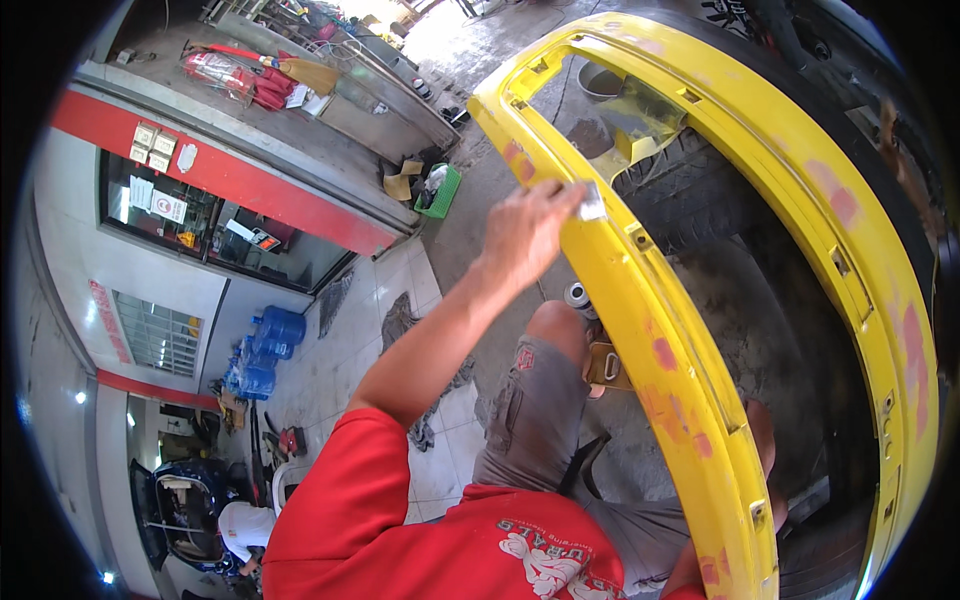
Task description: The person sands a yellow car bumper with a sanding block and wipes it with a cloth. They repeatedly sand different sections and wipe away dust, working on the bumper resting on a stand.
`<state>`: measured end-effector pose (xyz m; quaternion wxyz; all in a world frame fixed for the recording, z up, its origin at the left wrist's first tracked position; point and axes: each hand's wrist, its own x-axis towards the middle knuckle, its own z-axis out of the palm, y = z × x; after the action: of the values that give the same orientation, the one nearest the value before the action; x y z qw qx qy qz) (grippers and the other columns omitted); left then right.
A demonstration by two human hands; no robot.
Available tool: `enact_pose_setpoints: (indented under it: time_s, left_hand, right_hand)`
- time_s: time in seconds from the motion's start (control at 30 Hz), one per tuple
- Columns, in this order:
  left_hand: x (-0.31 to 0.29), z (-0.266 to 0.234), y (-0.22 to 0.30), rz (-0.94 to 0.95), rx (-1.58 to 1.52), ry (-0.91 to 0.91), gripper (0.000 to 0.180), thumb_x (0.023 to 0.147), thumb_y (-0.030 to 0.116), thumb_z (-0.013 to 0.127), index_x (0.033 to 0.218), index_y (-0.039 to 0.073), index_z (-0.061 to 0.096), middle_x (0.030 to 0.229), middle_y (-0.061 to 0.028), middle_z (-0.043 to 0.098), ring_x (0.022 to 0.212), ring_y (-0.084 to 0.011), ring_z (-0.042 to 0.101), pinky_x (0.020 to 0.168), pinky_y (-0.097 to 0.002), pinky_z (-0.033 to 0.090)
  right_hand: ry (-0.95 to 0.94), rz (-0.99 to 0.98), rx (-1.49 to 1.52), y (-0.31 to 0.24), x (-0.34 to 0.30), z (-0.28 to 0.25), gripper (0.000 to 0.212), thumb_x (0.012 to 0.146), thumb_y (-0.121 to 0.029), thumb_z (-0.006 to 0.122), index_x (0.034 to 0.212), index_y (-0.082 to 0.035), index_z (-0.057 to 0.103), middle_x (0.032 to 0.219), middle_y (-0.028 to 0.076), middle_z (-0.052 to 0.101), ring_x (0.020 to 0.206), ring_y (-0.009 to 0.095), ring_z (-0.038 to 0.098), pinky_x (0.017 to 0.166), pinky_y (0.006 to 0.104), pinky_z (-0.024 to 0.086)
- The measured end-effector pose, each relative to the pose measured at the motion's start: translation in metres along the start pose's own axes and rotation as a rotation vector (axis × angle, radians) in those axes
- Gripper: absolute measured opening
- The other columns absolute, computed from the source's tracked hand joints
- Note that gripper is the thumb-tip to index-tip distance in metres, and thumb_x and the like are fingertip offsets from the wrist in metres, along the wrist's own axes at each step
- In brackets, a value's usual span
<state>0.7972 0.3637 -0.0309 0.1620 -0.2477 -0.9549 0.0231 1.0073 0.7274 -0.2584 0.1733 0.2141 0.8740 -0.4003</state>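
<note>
My left hand (528,228) is closed around a small folded pale-grey piece of sandpaper (593,203). It presses this onto the near rail of a yellow car bumper (690,385), toward the far end. Pink and reddish patches mark the yellow paint along both rails. The bumper curves across the right side, with openings, slots and clip holes. At the lower edge, part of my right arm (684,574) goes behind the near rail; the right hand is hidden there.
A silver can (576,295) stands beside my knee, near a brown object with a handle (606,366). Farther off are a green basket (438,192), blue water bottles (268,340) and a dark cloth (400,325). Another person (246,528) bends by a dark car at lower left.
</note>
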Motion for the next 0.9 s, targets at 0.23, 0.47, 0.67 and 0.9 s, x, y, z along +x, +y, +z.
enact_pose_setpoints:
  time_s: [0.23, 0.47, 0.67, 0.9]
  left_hand:
    - [0.0, 0.03, -0.026, -0.105, -0.005, -0.022, 0.059, 0.093, -0.002, 0.072, 0.147, 0.02, 0.072, 0.136, -0.0086, 0.077, 0.116, -0.0395, 0.077, 0.094, -0.05, 0.065]
    - [0.071, 0.081, -0.145, -0.176, 0.09, 0.0, 0.045, 0.097, 0.011, 0.076, 0.14, 0.02, 0.075, 0.125, -0.0121, 0.079, 0.112, -0.0382, 0.08, 0.093, -0.0511, 0.066]
    - [0.103, 0.078, -0.178, -0.301, 0.149, -0.074, 0.061, 0.086, 0.01, 0.087, 0.145, 0.022, 0.076, 0.133, -0.0097, 0.079, 0.114, -0.0342, 0.08, 0.098, -0.0474, 0.065]
    - [0.101, 0.092, -0.197, -0.192, 0.086, 0.014, 0.049, 0.099, 0.013, 0.077, 0.146, 0.028, 0.076, 0.131, -0.0094, 0.08, 0.113, -0.0342, 0.081, 0.098, -0.0485, 0.066]
  right_hand:
    - [-0.011, -0.016, -0.011, 0.0, 0.001, -0.004, 0.052, 0.09, -0.033, 0.086, 0.123, 0.006, 0.079, 0.118, 0.033, 0.078, 0.114, 0.047, 0.078, 0.098, 0.0503, 0.059]
    - [-0.028, -0.033, -0.02, -0.006, 0.003, -0.012, 0.05, 0.091, -0.03, 0.087, 0.122, 0.008, 0.078, 0.117, 0.035, 0.078, 0.114, 0.049, 0.077, 0.097, 0.051, 0.059]
    - [-0.056, -0.032, -0.04, -0.006, 0.007, -0.019, 0.049, 0.091, -0.029, 0.087, 0.122, 0.009, 0.078, 0.115, 0.035, 0.078, 0.114, 0.05, 0.077, 0.096, 0.0517, 0.059]
    - [-0.097, -0.002, -0.088, 0.006, 0.016, -0.013, 0.043, 0.093, -0.026, 0.087, 0.122, 0.004, 0.079, 0.114, 0.03, 0.079, 0.11, 0.047, 0.078, 0.092, 0.0511, 0.06]
